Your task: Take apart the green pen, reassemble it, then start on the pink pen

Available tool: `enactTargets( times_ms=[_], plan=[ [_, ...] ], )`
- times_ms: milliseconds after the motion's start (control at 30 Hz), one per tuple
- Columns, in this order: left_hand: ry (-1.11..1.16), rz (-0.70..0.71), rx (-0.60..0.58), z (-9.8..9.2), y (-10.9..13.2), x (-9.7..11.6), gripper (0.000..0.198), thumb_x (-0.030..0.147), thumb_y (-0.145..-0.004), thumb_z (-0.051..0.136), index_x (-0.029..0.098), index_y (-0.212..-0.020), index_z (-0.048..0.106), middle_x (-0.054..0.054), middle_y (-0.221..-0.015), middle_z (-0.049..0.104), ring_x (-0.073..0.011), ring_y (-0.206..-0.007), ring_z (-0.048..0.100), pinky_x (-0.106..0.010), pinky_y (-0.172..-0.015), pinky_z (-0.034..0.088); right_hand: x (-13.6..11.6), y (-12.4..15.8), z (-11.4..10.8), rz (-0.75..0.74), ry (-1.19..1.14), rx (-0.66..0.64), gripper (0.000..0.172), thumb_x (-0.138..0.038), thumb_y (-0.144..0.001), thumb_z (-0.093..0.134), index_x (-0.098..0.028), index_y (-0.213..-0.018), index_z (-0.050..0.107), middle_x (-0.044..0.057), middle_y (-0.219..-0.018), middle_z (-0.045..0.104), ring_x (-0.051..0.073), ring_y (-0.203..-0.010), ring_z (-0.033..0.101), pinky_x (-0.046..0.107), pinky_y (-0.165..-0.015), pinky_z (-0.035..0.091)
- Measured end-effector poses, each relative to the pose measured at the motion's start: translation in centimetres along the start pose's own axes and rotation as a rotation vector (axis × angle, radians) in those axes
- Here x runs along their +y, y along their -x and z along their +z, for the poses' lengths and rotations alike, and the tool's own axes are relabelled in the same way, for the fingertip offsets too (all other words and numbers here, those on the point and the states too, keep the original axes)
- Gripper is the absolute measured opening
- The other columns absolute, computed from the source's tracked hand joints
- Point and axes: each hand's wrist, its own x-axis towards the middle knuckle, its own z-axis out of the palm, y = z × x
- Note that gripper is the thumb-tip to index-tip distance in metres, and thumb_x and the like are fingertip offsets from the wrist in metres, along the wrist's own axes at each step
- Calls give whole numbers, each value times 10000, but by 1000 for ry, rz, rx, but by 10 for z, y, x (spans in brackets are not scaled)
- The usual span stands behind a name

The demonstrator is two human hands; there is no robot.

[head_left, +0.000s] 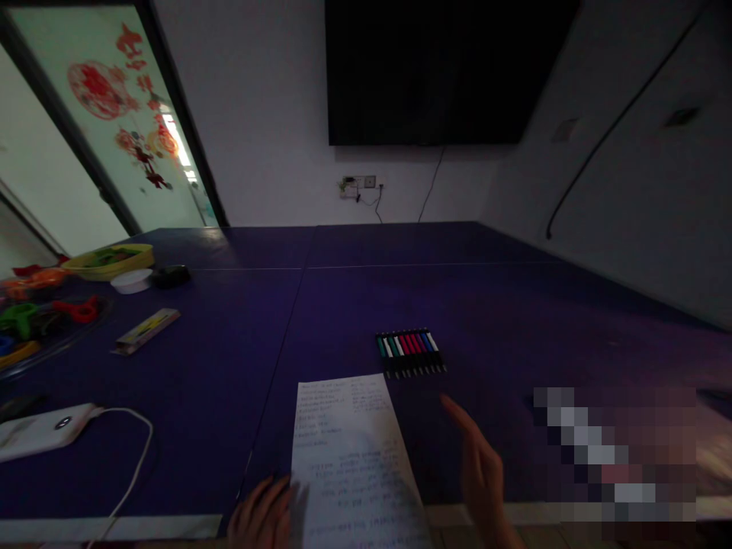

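A sheet of paper (pixel 348 457) covered in handwriting lies on the purple table (pixel 337 313), running down past the lower edge of the view. My left hand (pixel 260 512) rests at its lower left edge, fingers laid out and touching the paper's side; the thumb is hidden. To the right of the sheet, my right hand (pixel 481 465) hovers edge-on, its index finger stretched forward and nothing visible in it. Beyond the paper's top, a row of pens (pixel 410 352) lies side by side, with green, white, red and blue barrels and dark ends.
At left are a white power bank (pixel 49 433) with a cable (pixel 149 435), a small long box (pixel 147 330), a yellow basket (pixel 108 263), a white round container (pixel 132 281) and colourful toy-like pieces (pixel 23 316). A pixelated patch (pixel 614 457) covers the lower right. A screen (pixel 446 69) hangs ahead.
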Motion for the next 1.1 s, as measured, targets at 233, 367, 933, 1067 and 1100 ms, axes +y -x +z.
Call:
enactTargets(
  times_ms=[233, 367, 933, 1067, 1100],
  plan=[
    [750, -575, -133, 16, -101, 43, 375, 349, -849, 301, 223, -1149, 488, -55, -1206, 490, -180, -1122, 431, -364, -943, 347, 55, -140, 11, 326, -558, 225, 556, -558, -811, 289, -120, -936, 607, 113, -997, 611, 211, -971, 543, 389, -898, 370],
    [1098, -773, -102, 50, -160, 57, 435, 432, -830, 311, 168, -1089, 539, -79, -1156, 530, -195, -1111, 441, -370, -982, 297, 106, -142, 19, 522, -597, 300, 526, -522, -824, 293, -111, -889, 614, 108, -919, 639, 200, -938, 564, 351, -892, 390],
    [2056, -1479, 28, 172, -216, 80, 553, 468, -847, 180, 110, -1173, 447, -147, -1292, 371, -143, -1196, 329, -254, -1004, 239, 138, -141, -12, 858, -1148, 81, 838, -700, -727, 66, -78, -1122, 465, 216, -1195, 444, 249, -1115, 423, 409, -971, 293],
    [2111, -1511, 21, 171, -213, 76, 560, 474, -846, 173, 110, -1137, 484, -147, -1273, 397, -150, -1192, 337, -264, -1005, 239, 136, -141, -12, 871, -1149, 96, 819, -684, -742, 77, -68, -1124, 457, 225, -1210, 423, 251, -1120, 417, 419, -958, 311],
    [2120, -1515, 23, 171, -214, 76, 564, 477, -845, 172, 109, -1133, 486, -146, -1275, 395, -150, -1192, 335, -265, -1006, 238, 135, -142, -12, 875, -1138, 94, 812, -677, -747, 71, -68, -1114, 463, 224, -1205, 428, 248, -1115, 423, 413, -958, 314]
  ],
)
